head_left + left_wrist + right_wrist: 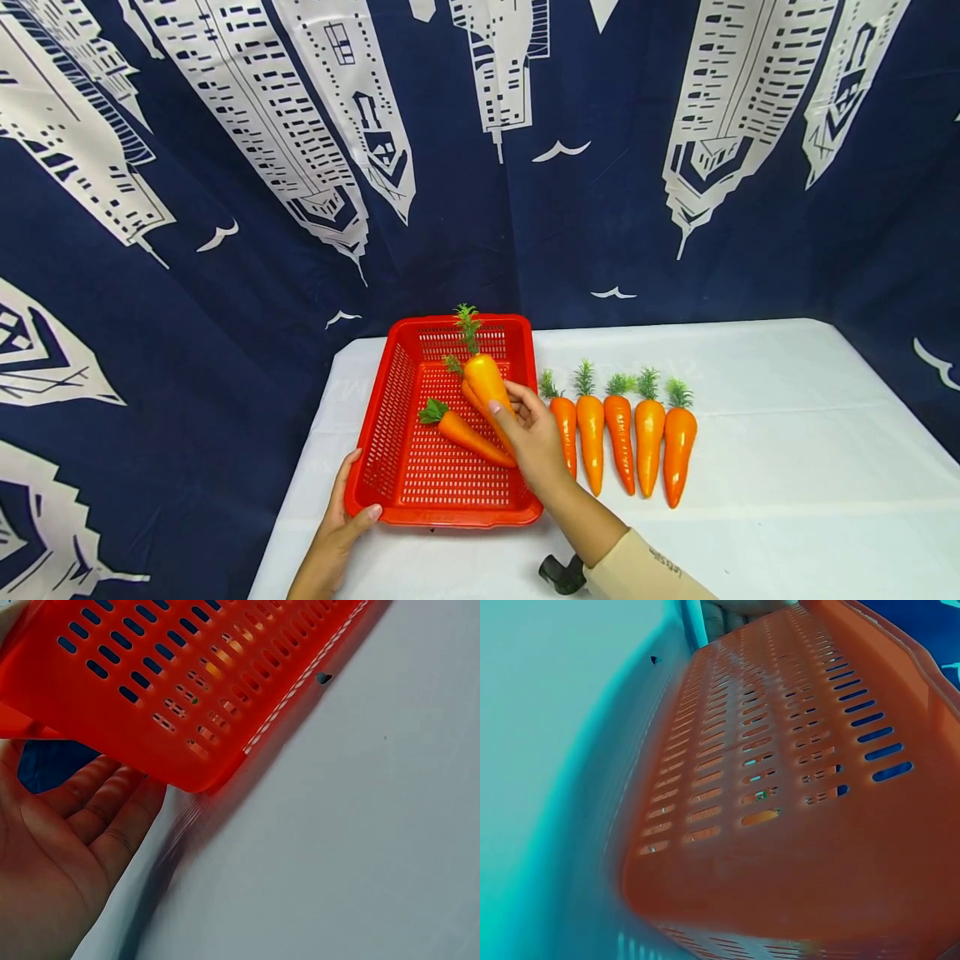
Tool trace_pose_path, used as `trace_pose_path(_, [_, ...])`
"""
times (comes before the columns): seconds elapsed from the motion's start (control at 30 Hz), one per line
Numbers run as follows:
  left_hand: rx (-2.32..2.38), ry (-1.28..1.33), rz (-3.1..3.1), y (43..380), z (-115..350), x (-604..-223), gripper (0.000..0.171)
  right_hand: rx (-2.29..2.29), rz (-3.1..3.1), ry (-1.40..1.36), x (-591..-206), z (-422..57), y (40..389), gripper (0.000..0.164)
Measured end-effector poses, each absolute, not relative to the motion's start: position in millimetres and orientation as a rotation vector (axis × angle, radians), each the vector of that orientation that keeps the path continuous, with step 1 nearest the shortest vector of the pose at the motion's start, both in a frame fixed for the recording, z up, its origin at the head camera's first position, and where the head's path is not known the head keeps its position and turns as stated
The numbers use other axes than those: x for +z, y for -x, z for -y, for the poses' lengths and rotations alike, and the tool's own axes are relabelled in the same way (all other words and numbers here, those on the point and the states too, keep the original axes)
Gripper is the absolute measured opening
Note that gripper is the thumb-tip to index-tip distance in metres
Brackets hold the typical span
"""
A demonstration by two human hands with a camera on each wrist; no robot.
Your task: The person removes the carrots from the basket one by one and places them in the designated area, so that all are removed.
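A red slotted plastic basket [444, 515] stands on the white table. At its near left corner my left hand [339, 527] grips the rim, thumb on top and fingers along the outside wall; the left wrist view shows the left hand [71, 840] against the basket [150, 697]. Over the basket's right side my right hand [534, 437] holds an orange toy carrot [486, 377], green top pointing away. Beneath it another carrot [471, 395] is partly hidden. A leafy-topped carrot [472, 439] lies slanted on the basket floor. The basket wall [780, 877] fills much of the right wrist view.
Right of the basket, several carrots lie in a row, from a partly covered one [565, 425] to the rightmost one [680, 454]. A black object [562, 575] is by the right sleeve. A dark blue cloth [600, 217] with white building prints hangs behind the table [795, 467].
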State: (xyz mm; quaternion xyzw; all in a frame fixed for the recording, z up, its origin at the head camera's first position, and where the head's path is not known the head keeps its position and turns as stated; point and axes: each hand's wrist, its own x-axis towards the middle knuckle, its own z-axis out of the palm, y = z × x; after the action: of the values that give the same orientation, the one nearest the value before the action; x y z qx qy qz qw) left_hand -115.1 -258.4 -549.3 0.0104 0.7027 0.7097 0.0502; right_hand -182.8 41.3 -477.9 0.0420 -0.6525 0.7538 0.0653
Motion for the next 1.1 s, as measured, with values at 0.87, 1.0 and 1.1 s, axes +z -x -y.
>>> trace_pose_path(0.87, [2.170, -0.022, -2.148, 115.2, 257.9, -544.7, 0.085, 2.249, 1.866, 0.014, -482.3, -66.6, 169.7, 0.041])
trace_pose_path(1.0, [2.160, -0.006, -2.150, 115.8, 258.4, -547.3, 0.085, 2.247, 1.870, 0.035, -485.4, -70.7, 167.8, 0.041])
trace_pose_path(1.1, [2.158, -0.002, -2.151, 116.2, 258.4, -548.0, 0.085, 2.250, 1.868, 0.039, -486.2, -73.5, 166.7, 0.041])
